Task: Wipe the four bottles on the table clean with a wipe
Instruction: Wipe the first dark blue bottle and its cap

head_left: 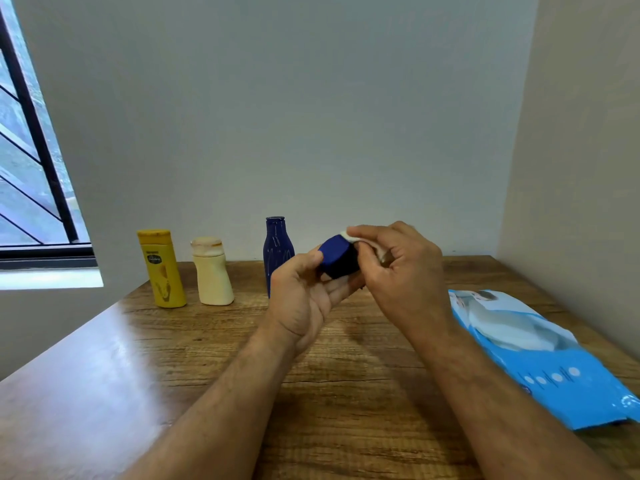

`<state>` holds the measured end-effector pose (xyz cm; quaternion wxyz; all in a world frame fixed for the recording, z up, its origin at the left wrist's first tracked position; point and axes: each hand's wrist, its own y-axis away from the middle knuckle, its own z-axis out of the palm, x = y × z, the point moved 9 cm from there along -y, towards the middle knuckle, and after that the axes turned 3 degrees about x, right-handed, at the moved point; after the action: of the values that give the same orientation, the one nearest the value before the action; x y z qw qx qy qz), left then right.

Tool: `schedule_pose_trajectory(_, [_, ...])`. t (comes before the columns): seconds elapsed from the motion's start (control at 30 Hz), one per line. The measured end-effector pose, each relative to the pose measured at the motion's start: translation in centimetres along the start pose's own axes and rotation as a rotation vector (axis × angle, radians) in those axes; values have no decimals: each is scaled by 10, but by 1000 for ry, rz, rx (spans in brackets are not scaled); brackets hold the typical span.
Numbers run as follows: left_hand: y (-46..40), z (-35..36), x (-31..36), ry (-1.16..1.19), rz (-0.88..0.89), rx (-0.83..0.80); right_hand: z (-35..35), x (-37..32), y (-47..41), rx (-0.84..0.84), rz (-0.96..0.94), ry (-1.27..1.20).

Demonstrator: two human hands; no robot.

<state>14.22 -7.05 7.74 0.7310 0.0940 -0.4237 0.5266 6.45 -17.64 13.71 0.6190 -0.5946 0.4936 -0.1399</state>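
Wiping is midway: left hand (304, 289) grips a blue jar (337, 256), right hand (398, 268) pinches the wipe (348, 236) against it. Three bottles stand far left; whether they are clean, I cannot tell.

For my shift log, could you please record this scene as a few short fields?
left hand: left hand holds a small dark blue jar
right hand: right hand pinches a white wipe against the jar
standing bottles: yellow bottle, cream bottle, blue bottle, upright at the back
wipes pack: blue pack lying flat to the right
surface: wooden table
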Motion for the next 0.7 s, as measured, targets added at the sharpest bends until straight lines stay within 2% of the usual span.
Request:
schedule_pose_trajectory(0.27, [-7,-18,2,49,-13,129,8,-9,4,-65,-65,-37])
schedule_pose_trajectory(0.43, [-7,-16,3,3,-40,105,5,-7,4,-58,-58,-42])
schedule_pose_trajectory(0.6, [-6,-6,6,-4,-3,29,0,11,1,33,103,-15])
schedule_pose_trajectory(0.7, [-5,-5,4,-5,-18,0,2,18,1,-9,190,-49])
